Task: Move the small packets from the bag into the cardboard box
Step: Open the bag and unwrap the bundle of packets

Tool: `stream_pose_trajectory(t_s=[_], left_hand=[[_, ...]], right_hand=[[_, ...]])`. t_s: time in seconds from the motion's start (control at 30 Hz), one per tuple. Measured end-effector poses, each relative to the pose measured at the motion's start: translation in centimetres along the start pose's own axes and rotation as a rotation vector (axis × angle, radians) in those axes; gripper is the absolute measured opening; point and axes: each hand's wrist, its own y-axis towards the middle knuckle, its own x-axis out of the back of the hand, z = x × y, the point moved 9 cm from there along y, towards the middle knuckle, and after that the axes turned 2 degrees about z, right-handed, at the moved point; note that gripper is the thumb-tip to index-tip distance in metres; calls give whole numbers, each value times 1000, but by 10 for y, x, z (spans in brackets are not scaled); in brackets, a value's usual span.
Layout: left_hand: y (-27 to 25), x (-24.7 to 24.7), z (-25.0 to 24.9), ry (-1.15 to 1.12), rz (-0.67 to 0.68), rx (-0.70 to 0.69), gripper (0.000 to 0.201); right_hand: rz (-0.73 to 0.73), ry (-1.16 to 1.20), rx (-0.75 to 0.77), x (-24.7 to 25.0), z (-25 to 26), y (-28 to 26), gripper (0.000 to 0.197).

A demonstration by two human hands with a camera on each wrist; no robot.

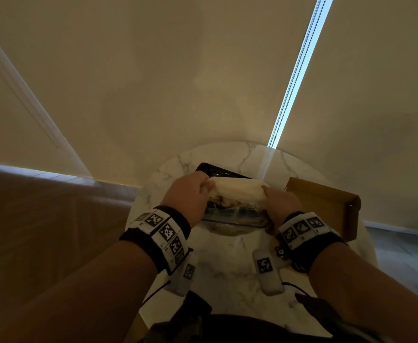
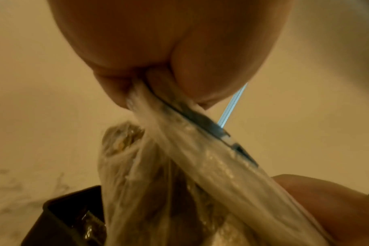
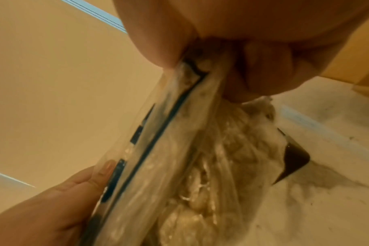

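Both hands hold a clear zip-top bag [image 1: 237, 194] in the air above the marble table [image 1: 227, 268]. My left hand [image 1: 203, 186] pinches its left top corner, and my right hand [image 1: 267, 191] pinches the right one. The left wrist view shows my left hand [image 2: 145, 86] clamped on the bag [image 2: 179, 166] at its dark zip strip. In the right wrist view my right hand [image 3: 202, 66] grips the other end of the bag [image 3: 200, 149]. Pale lumps, the small packets [image 3: 200, 199], show blurred through the plastic. The cardboard box [image 1: 326, 206] lies open just right of my right hand.
A black tray [image 1: 217, 169] sits on the table behind and below the bag, also seen as the black tray [image 2: 63, 216] and black tray [image 3: 293, 159]. The round table ends near the wall and a blind cord [image 1: 297, 75] beyond. A brown sofa [image 1: 42, 231] lies at left.
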Motion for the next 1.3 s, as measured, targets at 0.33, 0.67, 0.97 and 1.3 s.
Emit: stream_pose_trajectory(t_s=[0.33,0.67,0.97,1.3], left_hand=[[9,17,34,-118,42,439,45],[-2,-10,8,-292,255,225,34],[-13,9,-42,-115,135,-209,39],[4,1,-9,29,179,105,47]], right_hand=[[-68,304,431,18,44,-27,17],[-37,-366,237,16,39,3,41],[-3,-348,40,26,20,11,43],[-24,78,49,36,28,9,37]])
